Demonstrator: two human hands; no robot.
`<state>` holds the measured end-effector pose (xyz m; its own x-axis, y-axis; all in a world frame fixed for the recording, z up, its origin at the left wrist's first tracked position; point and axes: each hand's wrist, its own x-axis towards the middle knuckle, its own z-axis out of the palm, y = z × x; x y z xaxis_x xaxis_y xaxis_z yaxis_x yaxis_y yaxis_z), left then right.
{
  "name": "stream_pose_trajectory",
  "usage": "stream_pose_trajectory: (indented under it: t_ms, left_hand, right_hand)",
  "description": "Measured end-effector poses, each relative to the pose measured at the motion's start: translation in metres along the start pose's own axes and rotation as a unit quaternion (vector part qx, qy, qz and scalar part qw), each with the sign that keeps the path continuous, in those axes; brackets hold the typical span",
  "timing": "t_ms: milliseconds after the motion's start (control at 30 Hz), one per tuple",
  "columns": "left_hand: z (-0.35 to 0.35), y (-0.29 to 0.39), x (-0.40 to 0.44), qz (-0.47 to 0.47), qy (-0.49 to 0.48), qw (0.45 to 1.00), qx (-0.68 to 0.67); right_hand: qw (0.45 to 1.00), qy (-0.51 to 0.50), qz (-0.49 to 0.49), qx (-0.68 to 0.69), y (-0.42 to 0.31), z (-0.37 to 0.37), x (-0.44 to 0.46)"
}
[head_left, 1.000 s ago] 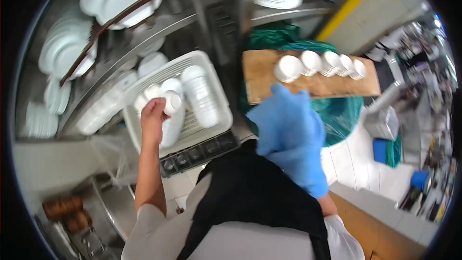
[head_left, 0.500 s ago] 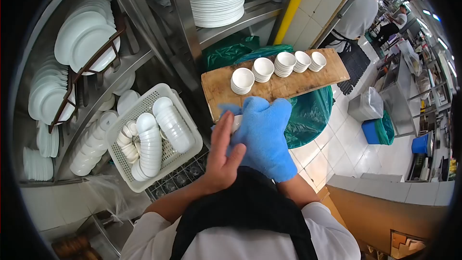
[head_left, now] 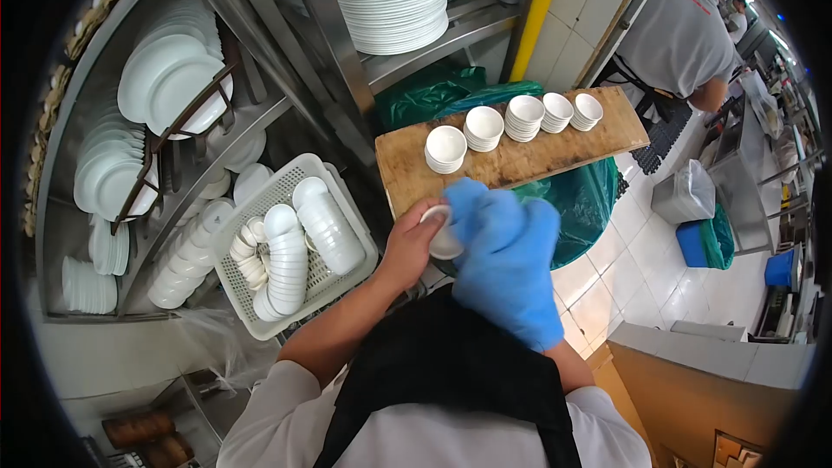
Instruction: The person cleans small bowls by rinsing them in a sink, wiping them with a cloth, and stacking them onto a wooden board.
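My left hand (head_left: 411, 247) grips a small white bowl (head_left: 446, 238) by its rim, in front of my body. A blue cloth (head_left: 507, 264) covers my right hand, and its fingers are hidden. Part of the cloth touches the bowl's right side. Just beyond my hands, several short stacks of small white bowls (head_left: 484, 128) stand in a row on a wooden board (head_left: 403, 175). To the left, a pale plastic basket (head_left: 368, 247) holds more small bowls (head_left: 288, 264) nested in lying rows.
Metal shelves with plates (head_left: 169, 82) curve along the left. A tall plate stack (head_left: 390, 4) stands at the top. Green bags (head_left: 589, 208) hang under the board. A co-worker (head_left: 676, 35) stands at the upper right. A grey bin (head_left: 685, 195) is on the right.
My left hand has brought a small bowl from the basket over to the cloth. Since half a second ago, the bowl has come into clearer view. The co-worker now shows more fully.
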<state>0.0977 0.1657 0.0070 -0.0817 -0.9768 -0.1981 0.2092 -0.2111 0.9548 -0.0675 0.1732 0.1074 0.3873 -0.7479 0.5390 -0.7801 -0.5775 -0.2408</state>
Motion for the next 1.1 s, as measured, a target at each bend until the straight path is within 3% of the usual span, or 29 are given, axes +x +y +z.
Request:
stream_pose_trajectory:
  t_ms: [67,133,200,300,533,600,667,733,800,867,967,1067,1100]
  left_hand:
    - [0.002,0.018,0.017,0.004,-0.008,1.000,0.009]
    - [0.001,0.031,0.043,0.134,0.020,0.973,0.188]
    - [-0.005,0.030,0.086,0.266,0.045,0.928,0.256]
    - [-0.021,0.014,0.146,0.233,0.023,0.943,0.237]
    - [-0.041,-0.012,0.176,0.127,0.044,0.942,0.307]
    - [-0.036,-0.005,0.164,0.156,0.138,0.889,0.408]
    - [-0.022,0.018,0.149,0.145,0.080,0.891,0.422]
    - [-0.014,0.025,0.140,0.211,-0.015,0.821,0.531]
    - [-0.013,0.020,0.144,0.232,-0.007,0.792,0.565]
    - [-0.010,0.023,0.145,0.134,-0.007,0.827,0.545]
    - [-0.010,0.020,0.145,0.118,0.086,0.848,0.509]
    - [-0.002,0.028,0.141,0.084,0.075,0.844,0.524]
    - [-0.004,0.017,0.144,0.110,0.053,0.850,0.512]
  right_hand:
    - [0.986,0.003,0.106,0.129,0.014,-0.011,-0.008]
    - [0.935,0.014,0.237,0.263,0.025,-0.019,-0.017]
    - [0.865,0.031,0.345,0.363,0.036,-0.025,-0.025]
    - [0.796,0.061,0.422,0.431,0.050,-0.025,-0.036]
    - [0.753,0.094,0.472,0.449,0.062,-0.025,-0.055]
    - [0.754,0.100,0.475,0.443,0.065,-0.026,-0.060]
    - [0.821,0.082,0.429,0.367,0.069,-0.024,-0.066]
    - [0.882,0.054,0.369,0.290,0.072,-0.021,-0.068]
    - [0.909,0.036,0.328,0.253,0.072,-0.020,-0.062]
    - [0.762,0.089,0.484,0.420,0.070,-0.019,-0.052]
    - [0.771,0.077,0.472,0.421,0.068,-0.017,-0.046]
    - [0.783,0.051,0.453,0.424,0.063,-0.013,-0.042]
    - [0.786,0.043,0.448,0.425,0.063,-0.009,-0.043]
